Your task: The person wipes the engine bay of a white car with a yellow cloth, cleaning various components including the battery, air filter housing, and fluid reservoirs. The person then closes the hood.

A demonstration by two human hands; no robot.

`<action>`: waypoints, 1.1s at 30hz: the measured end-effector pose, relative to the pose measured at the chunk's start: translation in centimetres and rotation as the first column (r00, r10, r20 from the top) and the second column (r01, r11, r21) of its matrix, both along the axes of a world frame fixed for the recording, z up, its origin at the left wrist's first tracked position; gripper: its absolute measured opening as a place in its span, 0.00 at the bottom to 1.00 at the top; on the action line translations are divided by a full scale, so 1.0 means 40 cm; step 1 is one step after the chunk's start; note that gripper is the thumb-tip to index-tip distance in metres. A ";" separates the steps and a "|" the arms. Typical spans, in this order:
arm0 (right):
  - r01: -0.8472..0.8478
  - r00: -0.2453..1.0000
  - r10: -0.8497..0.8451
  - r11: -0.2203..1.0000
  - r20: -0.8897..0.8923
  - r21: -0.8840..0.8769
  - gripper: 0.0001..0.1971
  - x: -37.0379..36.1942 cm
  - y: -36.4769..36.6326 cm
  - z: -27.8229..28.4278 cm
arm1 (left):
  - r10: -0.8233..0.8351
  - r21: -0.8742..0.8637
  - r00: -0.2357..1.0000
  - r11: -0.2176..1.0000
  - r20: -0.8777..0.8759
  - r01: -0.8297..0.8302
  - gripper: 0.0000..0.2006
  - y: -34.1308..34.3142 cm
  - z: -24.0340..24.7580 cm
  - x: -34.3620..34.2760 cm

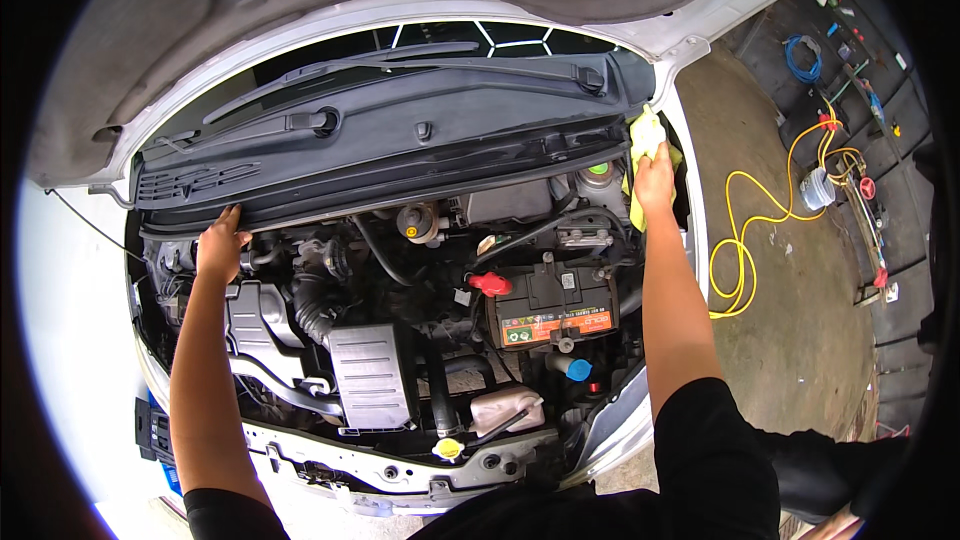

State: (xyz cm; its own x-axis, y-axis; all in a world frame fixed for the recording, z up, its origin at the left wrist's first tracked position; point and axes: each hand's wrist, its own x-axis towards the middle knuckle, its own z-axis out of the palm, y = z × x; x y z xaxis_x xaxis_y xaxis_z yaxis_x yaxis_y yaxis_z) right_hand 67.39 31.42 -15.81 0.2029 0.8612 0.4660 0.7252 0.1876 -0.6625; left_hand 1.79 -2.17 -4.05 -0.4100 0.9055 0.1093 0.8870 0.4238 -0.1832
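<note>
I lean over a car's engine bay beneath its raised hood (330, 0). My right hand (655, 178) is closed on a yellow cloth (647, 132) at the right end of the black windshield cowl (460, 100). Part of the cloth hangs down beside the fender. On the left, my left hand (222, 240) rests its fingers on the cowl's front edge, thumb apart, holding nothing. Below that hand lies a grey engine cover (262, 325). A battery (555, 305) with a red terminal cover (490, 284) sits left of my right forearm.
Two wiper arms (300, 123) lie across the cowl. An air filter box (372, 378), a yellow cap (448, 448) and a blue cap (578, 370) are nearer me. Right of the car, a yellow hose (742, 240) crosses the floor toward a clear bucket (817, 190).
</note>
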 end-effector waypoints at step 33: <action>-0.749 0.423 0.769 0.594 0.479 -0.293 0.17 -0.523 -0.328 0.043 | 0.051 -0.053 0.998 0.997 -0.034 -0.052 0.31 -0.004 0.016 0.048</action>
